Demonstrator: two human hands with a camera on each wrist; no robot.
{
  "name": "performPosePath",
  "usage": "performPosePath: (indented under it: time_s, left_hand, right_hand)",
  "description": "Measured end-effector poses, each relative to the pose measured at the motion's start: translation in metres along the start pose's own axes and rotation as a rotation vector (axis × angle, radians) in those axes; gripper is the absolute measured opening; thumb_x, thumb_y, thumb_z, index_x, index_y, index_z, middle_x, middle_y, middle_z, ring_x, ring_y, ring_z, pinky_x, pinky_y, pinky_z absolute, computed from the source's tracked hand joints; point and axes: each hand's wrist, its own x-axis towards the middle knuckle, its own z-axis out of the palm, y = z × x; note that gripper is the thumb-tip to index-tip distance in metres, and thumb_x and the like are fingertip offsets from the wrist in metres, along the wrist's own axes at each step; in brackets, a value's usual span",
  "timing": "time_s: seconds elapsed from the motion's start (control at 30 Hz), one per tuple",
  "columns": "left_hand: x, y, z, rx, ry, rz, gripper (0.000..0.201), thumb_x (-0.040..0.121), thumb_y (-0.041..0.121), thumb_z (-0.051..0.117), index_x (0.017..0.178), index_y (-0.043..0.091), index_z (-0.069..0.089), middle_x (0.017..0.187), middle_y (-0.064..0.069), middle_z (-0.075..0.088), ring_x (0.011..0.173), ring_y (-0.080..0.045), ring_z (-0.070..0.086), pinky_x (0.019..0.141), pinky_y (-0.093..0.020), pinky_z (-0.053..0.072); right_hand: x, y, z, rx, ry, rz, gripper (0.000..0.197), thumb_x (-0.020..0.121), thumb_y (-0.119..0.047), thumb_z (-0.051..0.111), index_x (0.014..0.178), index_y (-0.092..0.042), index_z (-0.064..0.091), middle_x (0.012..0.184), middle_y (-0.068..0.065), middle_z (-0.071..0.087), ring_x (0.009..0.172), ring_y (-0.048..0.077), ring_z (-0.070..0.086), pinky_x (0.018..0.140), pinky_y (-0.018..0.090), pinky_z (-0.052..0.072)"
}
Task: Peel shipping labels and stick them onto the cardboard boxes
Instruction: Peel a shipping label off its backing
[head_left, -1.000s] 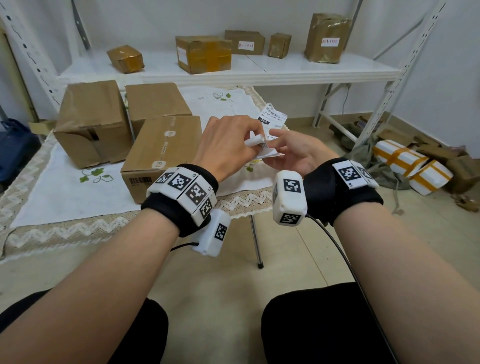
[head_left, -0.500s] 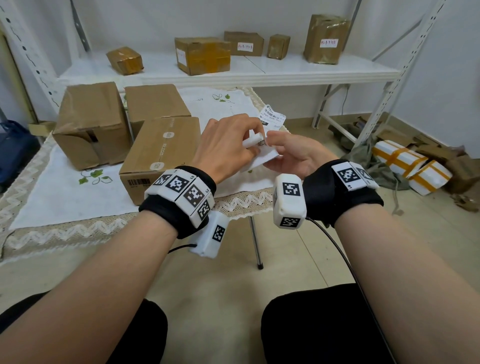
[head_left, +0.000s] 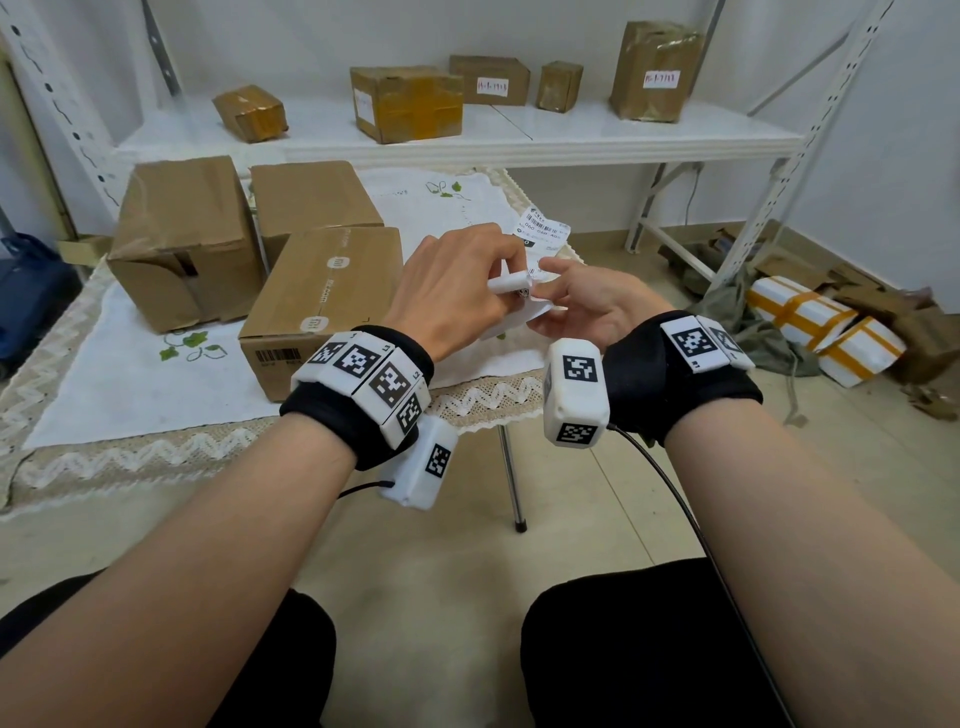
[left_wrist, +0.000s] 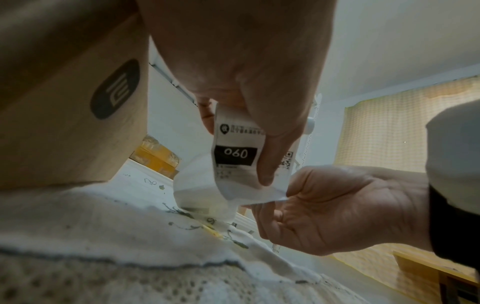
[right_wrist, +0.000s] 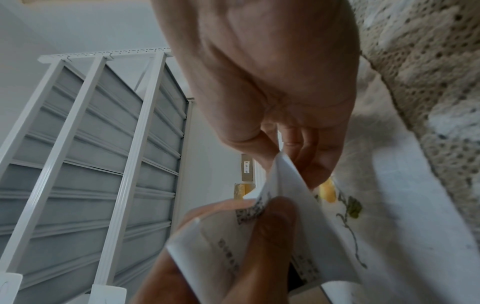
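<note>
Both hands meet over the table's right edge, working one white shipping label (head_left: 544, 230) with a barcode. My left hand (head_left: 511, 283) pinches the printed label (left_wrist: 235, 156), which curls under its thumb and shows "060" on a black bar. My right hand (head_left: 545, 275) pinches the corner of the plain white backing sheet (left_wrist: 249, 195) just below it. In the right wrist view the label (right_wrist: 275, 222) lies between the left thumb and the right hand's fingers (right_wrist: 311, 164). A brown cardboard box (head_left: 322, 296) with a round logo lies just left of the hands.
Two more cardboard boxes (head_left: 182, 234) (head_left: 311, 200) stand on the white tablecloth (head_left: 130, 384) at the left. Several taped boxes, some labelled, sit on the white shelf (head_left: 519, 140) behind. Parcels and scrap cardboard (head_left: 821, 327) lie on the floor at the right.
The hands stayed together and shifted only slightly. The label's lower part has curled further between the fingers, and its barcode end still sticks up behind them.
</note>
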Motion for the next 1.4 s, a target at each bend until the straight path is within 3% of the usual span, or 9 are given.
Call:
performPosePath:
  time_s: [0.27,0.53,0.8,0.93,1.07,1.17,1.23,1.3,1.4]
  left_hand:
    - [0.000,-0.001,-0.001,-0.026,-0.052,0.003,0.011,0.082,0.026,0.076,0.091,0.023,0.070,0.086,0.009,0.056,0.082,-0.018,0.051,0.067,-0.030,0.026]
    - [0.002,-0.002,-0.004,-0.091,-0.030,0.009,0.012,0.081,0.026,0.079,0.092,0.026,0.074,0.079,0.010,0.053,0.082,-0.019,0.054,0.067,-0.034,0.037]
    - [0.005,-0.003,-0.009,-0.154,-0.045,-0.002,0.016,0.079,0.023,0.080,0.088,0.034,0.072,0.088,0.007,0.066,0.082,-0.019,0.055,0.077,-0.045,0.049]
    - [0.005,-0.005,-0.014,-0.230,-0.059,-0.048,0.018,0.074,0.026,0.080,0.081,0.038,0.068,0.089,0.008,0.071,0.080,-0.015,0.058,0.079,-0.048,0.053]
    - [0.003,-0.007,-0.020,-0.320,-0.059,-0.092,0.024,0.075,0.016,0.083,0.081,0.035,0.069,0.091,0.002,0.073,0.086,-0.019,0.063,0.080,-0.046,0.055]
    - [0.002,-0.008,-0.024,-0.399,-0.051,-0.113,0.023,0.074,0.016,0.085,0.084,0.031,0.071,0.091,-0.011,0.072,0.086,-0.028,0.066,0.076,-0.047,0.058]
    - [0.002,-0.009,-0.026,-0.440,-0.032,-0.103,0.021,0.073,0.020,0.085,0.083,0.031,0.071,0.094,-0.024,0.069,0.081,-0.035,0.064,0.070,-0.042,0.060]
    - [0.003,-0.010,-0.028,-0.469,-0.017,-0.100,0.024,0.075,0.018,0.086,0.082,0.033,0.069,0.095,-0.026,0.069,0.074,-0.034,0.059,0.060,-0.027,0.053]
    - [0.003,-0.014,-0.029,-0.511,-0.021,-0.110,0.030,0.078,0.012,0.085,0.082,0.035,0.066,0.093,-0.021,0.070,0.070,-0.023,0.058,0.049,-0.015,0.045]
  right_hand:
    - [0.003,0.002,-0.003,0.024,0.037,0.018,0.064,0.098,0.010,0.055,0.153,-0.018,0.040,0.092,0.008,0.060,0.071,0.019,0.057,0.058,0.029,0.049]
    - [0.009,0.002,-0.003,0.044,0.050,0.021,0.068,0.100,0.010,0.051,0.157,-0.021,0.034,0.094,0.010,0.055,0.073,0.019,0.051,0.065,0.029,0.046]
    - [0.014,0.004,-0.005,0.008,0.044,0.087,0.073,0.098,0.016,0.038,0.157,-0.027,0.035,0.093,0.014,0.050,0.062,0.016,0.048,0.044,0.022,0.050]
    - [0.017,0.006,-0.005,-0.039,0.070,0.094,0.068,0.099,0.016,0.028,0.151,-0.025,0.043,0.093,0.013,0.046,0.066,0.016,0.050,0.044,0.024,0.056]
    - [0.018,0.008,-0.006,-0.076,0.076,0.086,0.063,0.100,0.016,0.030,0.146,-0.024,0.048,0.092,0.014,0.049,0.069,0.017,0.053,0.057,0.031,0.057]
    - [0.018,0.009,-0.005,-0.118,0.080,0.081,0.061,0.100,0.016,0.036,0.145,-0.024,0.050,0.103,0.016,0.054,0.071,0.018,0.055,0.047,0.028,0.056]
    - [0.019,0.010,-0.004,-0.125,0.093,0.082,0.061,0.099,0.017,0.036,0.141,-0.025,0.052,0.113,0.017,0.054,0.070,0.018,0.055,0.040,0.024,0.053]
    - [0.019,0.011,-0.004,-0.119,0.098,0.084,0.057,0.099,0.017,0.035,0.132,-0.025,0.052,0.115,0.017,0.053,0.069,0.017,0.055,0.040,0.023,0.052]
    - [0.021,0.010,-0.004,-0.132,0.085,0.087,0.063,0.099,0.018,0.035,0.141,-0.025,0.052,0.114,0.015,0.054,0.068,0.017,0.055,0.040,0.023,0.052]
